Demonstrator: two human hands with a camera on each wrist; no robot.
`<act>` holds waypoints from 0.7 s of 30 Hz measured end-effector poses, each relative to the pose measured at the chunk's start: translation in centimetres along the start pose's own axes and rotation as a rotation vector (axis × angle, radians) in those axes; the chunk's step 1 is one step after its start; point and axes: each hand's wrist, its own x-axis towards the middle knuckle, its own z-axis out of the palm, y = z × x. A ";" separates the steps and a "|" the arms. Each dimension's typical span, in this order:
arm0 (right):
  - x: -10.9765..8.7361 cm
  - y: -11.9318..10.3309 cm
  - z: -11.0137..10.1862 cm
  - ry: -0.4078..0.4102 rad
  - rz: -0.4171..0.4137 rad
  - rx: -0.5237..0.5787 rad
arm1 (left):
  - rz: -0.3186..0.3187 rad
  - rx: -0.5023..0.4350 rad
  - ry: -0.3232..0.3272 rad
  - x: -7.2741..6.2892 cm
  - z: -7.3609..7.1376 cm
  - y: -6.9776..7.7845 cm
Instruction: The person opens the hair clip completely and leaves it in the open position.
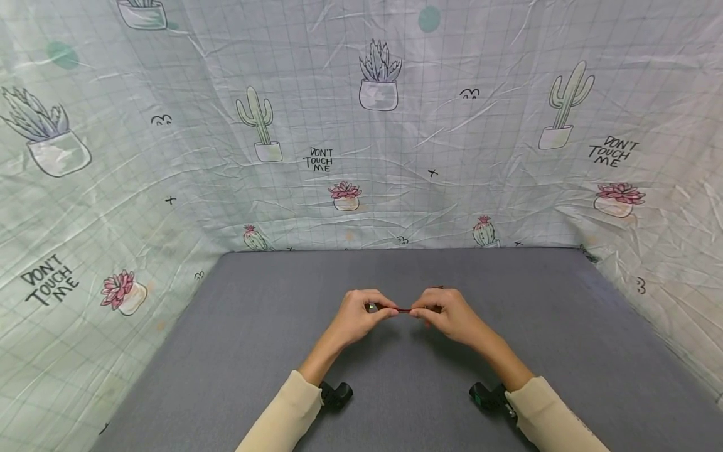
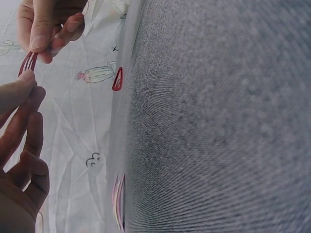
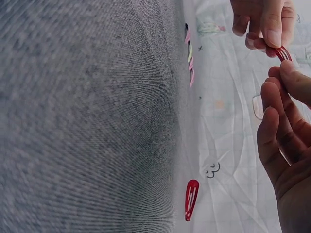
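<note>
Between both hands, a red snap hair clip (image 1: 403,310) is held up over the grey table, one end in each hand. My left hand (image 1: 358,314) pinches its left end between thumb and fingertips. The other end is pinched by my right hand (image 1: 446,311). Both wrist views show the clip's slotted frame, with its ends hidden under the fingers. A second red hair clip (image 3: 192,200) lies on the table beyond the hands, mostly hidden behind the right hand in the head view.
Pink, yellow and black strands (image 3: 190,60) lie on the table beyond the left hand; their exact kind is unclear. Around the grey table (image 1: 271,295) hangs a wrinkled curtain (image 1: 305,207) printed with cacti. Each wrist wears a black device (image 1: 337,395).
</note>
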 end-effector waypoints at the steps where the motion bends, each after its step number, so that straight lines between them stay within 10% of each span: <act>1: 0.0 0.0 0.0 0.001 -0.001 -0.003 | 0.000 0.004 -0.003 0.0 0.0 0.0; 21: -0.1 -0.5 0.3 0.022 -0.006 -0.259 | 0.110 0.070 0.072 -0.2 0.1 -0.1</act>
